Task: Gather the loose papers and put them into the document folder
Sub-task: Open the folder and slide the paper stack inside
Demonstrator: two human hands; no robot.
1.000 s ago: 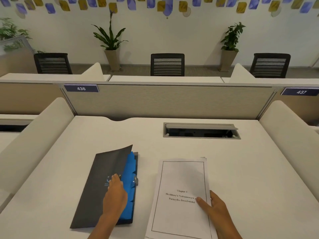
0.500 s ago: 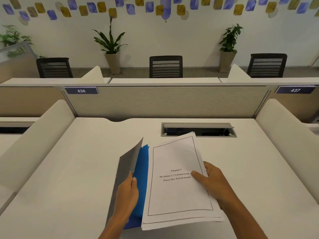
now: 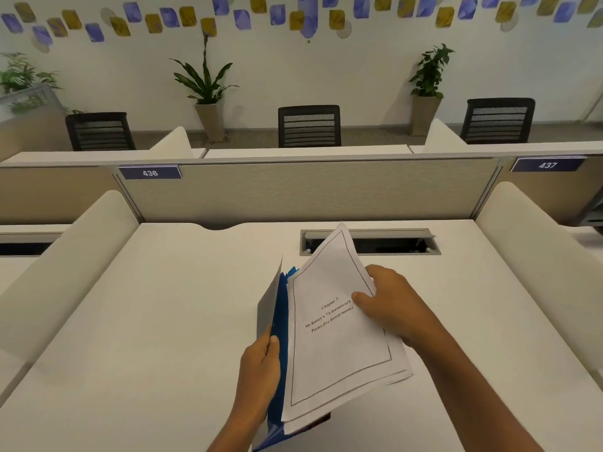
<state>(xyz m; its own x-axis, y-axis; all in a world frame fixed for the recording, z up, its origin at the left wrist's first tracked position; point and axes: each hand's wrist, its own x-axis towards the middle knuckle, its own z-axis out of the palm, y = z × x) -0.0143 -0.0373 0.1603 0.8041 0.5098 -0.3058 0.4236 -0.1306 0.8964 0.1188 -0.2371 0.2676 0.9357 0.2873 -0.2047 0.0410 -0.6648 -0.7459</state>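
A stack of white printed papers [image 3: 336,347] with a black border and a chapter title tilts over the open document folder [image 3: 280,324]. The folder has a dark grey cover raised on edge and blue tabbed dividers inside. My left hand [image 3: 261,370] grips the raised cover near its lower edge. My right hand [image 3: 388,305] pinches the right edge of the paper stack, thumb on top. The stack's left edge lies against the blue dividers, and its lower part hides the folder's right half.
All of this is on a white desk [image 3: 163,337] with padded side dividers. A cable tray slot [image 3: 391,244] is set into the desk behind the papers. A beige partition [image 3: 310,190] closes the far edge; chairs and potted plants stand beyond.
The papers were lifted off the desk and swung left over the folder. My left hand raised the cover from nearly flat to almost upright. The stack now tilts more steeply against the blue dividers.
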